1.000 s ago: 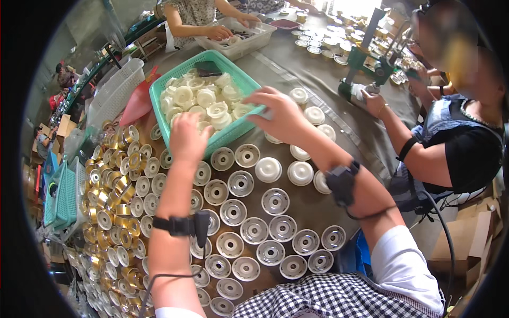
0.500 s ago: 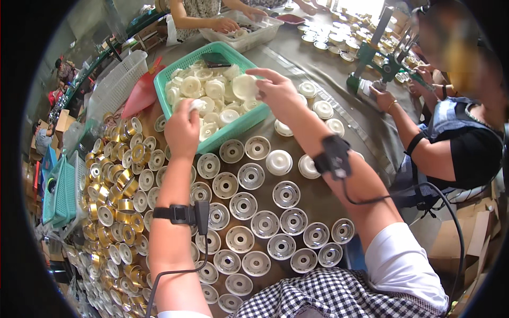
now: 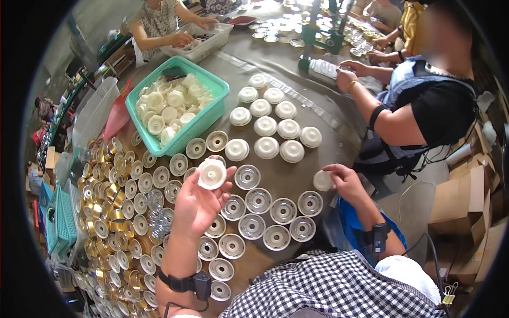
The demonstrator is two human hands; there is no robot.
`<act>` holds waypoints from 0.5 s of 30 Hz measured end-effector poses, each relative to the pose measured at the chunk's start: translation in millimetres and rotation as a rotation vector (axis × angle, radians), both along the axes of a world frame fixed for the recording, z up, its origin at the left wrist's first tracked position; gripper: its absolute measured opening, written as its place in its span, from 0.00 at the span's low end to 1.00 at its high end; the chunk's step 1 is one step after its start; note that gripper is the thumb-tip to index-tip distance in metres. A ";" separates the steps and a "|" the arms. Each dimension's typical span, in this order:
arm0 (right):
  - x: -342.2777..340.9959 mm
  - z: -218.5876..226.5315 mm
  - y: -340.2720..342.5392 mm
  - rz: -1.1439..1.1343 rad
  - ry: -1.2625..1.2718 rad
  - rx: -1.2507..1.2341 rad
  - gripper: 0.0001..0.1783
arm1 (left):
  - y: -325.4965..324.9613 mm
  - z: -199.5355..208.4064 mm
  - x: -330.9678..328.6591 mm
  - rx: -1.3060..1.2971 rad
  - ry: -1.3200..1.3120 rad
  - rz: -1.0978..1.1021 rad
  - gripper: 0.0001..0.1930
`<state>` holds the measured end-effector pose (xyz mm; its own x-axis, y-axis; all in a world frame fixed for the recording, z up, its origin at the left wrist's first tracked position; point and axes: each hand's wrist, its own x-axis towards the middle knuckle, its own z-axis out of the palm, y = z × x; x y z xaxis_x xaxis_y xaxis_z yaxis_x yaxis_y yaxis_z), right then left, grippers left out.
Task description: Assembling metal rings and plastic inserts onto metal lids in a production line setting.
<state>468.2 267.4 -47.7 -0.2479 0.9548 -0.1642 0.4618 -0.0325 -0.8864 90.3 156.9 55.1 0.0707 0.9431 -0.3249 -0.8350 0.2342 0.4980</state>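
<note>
Palm up, my left hand [image 3: 197, 204] holds a round white plastic cap [image 3: 212, 174] with a small raised centre, its fingers curled around the edge. My right hand [image 3: 349, 183] is off to the right, pinching a thin translucent white disc [image 3: 322, 180] between thumb and fingers. Between the hands lie rows of round white-rimmed parts [image 3: 258, 201] with silvery insides and a centre hole. Beyond them stands a group of domed white round pieces [image 3: 265, 126]. A green basket [image 3: 194, 139] at the upper left holds many loose white plastic caps [image 3: 168, 106].
A heap of gold and white rings [image 3: 114, 204] covers the left side. A blue bag [image 3: 347, 225] hangs by the right table edge. At right, a co-worker's hands [image 3: 350, 71] are near a green press [image 3: 324, 40]. Another person reaches into a clear bin [image 3: 209, 42].
Both hands have left the green basket. My left hand came nearer with a white cap; my right hand moved right and nearer with a translucent disc. The view shifted.
</note>
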 end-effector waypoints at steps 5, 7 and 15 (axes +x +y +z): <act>-7.3 2.3 -15.3 0.139 -0.233 0.476 0.24 | -34.3 -3.1 27.2 0.029 -0.089 -0.007 0.24; -7.3 8.9 -15.6 0.217 -0.304 0.531 0.29 | -46.9 -7.4 36.2 0.040 -0.177 -0.054 0.24; -6.0 -2.8 -5.5 0.086 -0.202 0.533 0.28 | -112.0 -28.1 87.6 0.011 -0.266 0.058 0.24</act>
<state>462.3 261.9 -50.5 -0.3421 0.8963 0.2824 0.6045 0.4399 -0.6641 177.9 44.9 27.0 0.0978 0.9516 -0.2914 -0.9488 0.1775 0.2613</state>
